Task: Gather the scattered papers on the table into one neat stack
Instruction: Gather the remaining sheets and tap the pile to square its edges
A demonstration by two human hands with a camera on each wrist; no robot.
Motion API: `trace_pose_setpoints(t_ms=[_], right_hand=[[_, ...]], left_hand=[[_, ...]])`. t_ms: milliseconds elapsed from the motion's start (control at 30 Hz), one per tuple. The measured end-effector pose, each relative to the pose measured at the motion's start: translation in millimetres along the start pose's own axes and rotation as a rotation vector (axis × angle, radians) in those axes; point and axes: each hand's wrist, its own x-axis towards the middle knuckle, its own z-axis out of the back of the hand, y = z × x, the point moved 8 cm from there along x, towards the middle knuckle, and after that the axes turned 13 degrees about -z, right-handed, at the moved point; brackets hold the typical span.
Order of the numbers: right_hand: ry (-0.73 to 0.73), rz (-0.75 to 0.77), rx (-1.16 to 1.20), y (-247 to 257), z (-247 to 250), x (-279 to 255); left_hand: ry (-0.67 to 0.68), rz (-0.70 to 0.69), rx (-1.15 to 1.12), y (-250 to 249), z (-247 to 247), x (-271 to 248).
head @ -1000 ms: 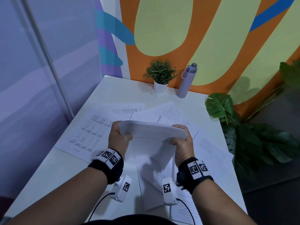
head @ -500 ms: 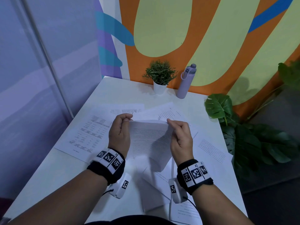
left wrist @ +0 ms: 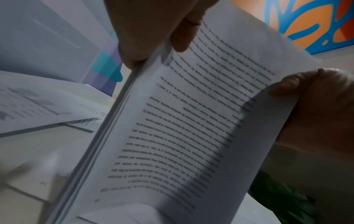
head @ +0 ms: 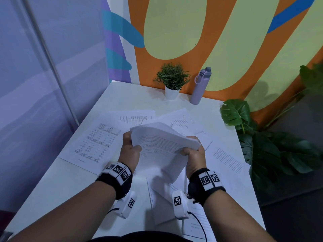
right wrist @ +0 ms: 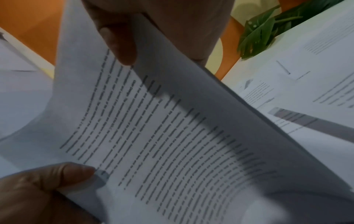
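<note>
Sheaf of printed papers [head: 162, 145] held up over the middle of the worktop [head: 52, 180], bowed across its width, lower edge down near the sheets beneath, contact not clear from here. Left hand [head: 130, 151] clamped on the left edge, thumb on the printed face and fingers [left wrist: 134, 50] curled behind; right hand [head: 192, 154] clamped on the right edge likewise, thumb [right wrist: 118, 50] laid across the text. Both hands therefore closed on the one bundle, neither free. Edge of the bundle in the left wrist view ragged, leaves slightly stepped, so not yet square. Step in hand, by the look of it: jogging what has been gathered so far, partway through the task. Well short of done: loose sheets all round, a table-printed page [head: 94, 142] to the left, text pages [head: 138, 117] and [head: 185, 123] beyond, a lined page [head: 227, 159] to the right, more [head: 197, 222] close to the body. Next move likely to call for squaring the bundle on its lower edge, then laying it flat or passing it to one hand so the other can sweep in a stray sheet, nearest first. Care needed not to crease the bowed pages. Farther out, small potted plant [head: 172, 79] and lilac bottle [head: 200, 86] at the back of the worktop, well apart from the papers; large-leaved plant [head: 236, 112] off the right edge.
</note>
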Motion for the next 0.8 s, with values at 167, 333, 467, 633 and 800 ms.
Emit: trace_pose_setpoints(t_ms=[167, 333, 467, 633, 800], right_hand=[[0.019, -0.046, 0.016, -10.6, 4.8, 0.1], [0.039, -0.050, 0.002, -24.4, 6.0, 1.5], [0.051, -0.070, -0.012, -29.0, 2.4, -0.2], [0.091, -0.038, -0.062, -27.8, 0.7, -3.5], [0.085, -0.076, -0.061, -36.6, 4.6, 2.5]], left_hand=[[-0.098, -0.014, 0.094, 3.4, 16.7, -6.9], [-0.079, 0.029, -0.001, 12.2, 14.2, -15.5], [-0.046, 0.036, -0.035, 15.2, 9.8, -20.6], [0.010, 0.035, 0.065, 23.9, 10.0, -23.6], [0.044, 0.016, 0.180, 31.9, 12.2, -23.2]])
